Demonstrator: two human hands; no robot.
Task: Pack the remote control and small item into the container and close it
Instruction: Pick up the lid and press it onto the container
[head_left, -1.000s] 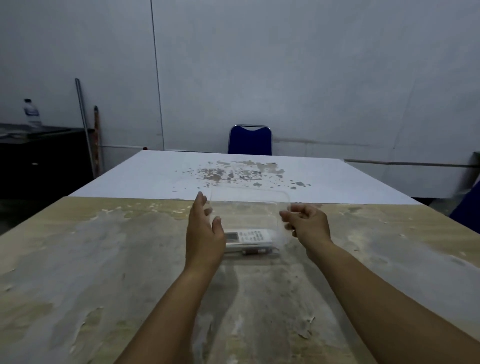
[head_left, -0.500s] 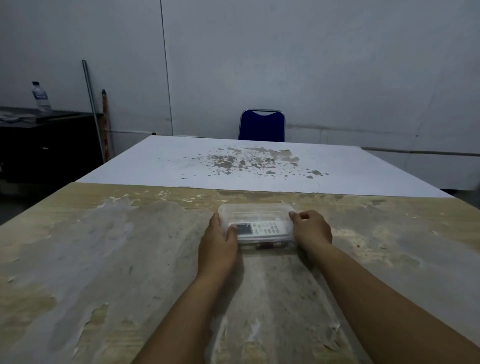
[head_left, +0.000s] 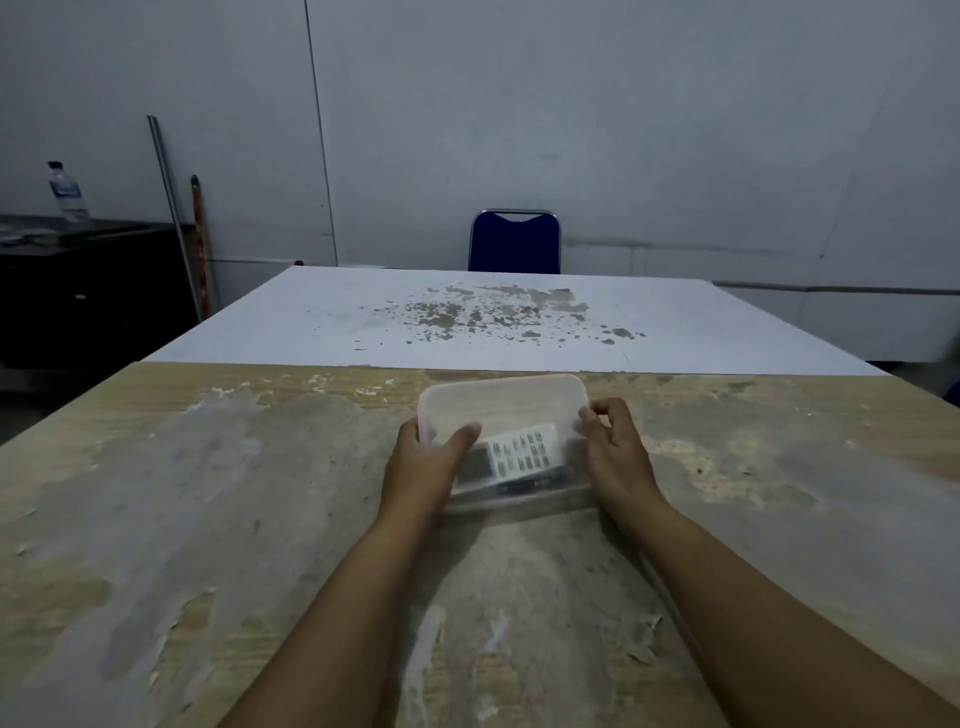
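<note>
Left hand (head_left: 423, 462) at 9 o'clock and right hand (head_left: 613, 447) at 3 o'clock grasp the translucent lid (head_left: 498, 410); press evenly around the container (head_left: 519, 499) rim over the remote control (head_left: 511, 457).

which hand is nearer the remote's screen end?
Left. The left hand grips the container's left edge, thumb on the lid right beside the remote's screen end. The right hand holds the opposite edge, past its keypad end.

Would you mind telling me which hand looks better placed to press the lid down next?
Left, probably. The left hand already has its thumb on top of the lid, above the remote control. The right hand only pinches the lid's edge.
</note>
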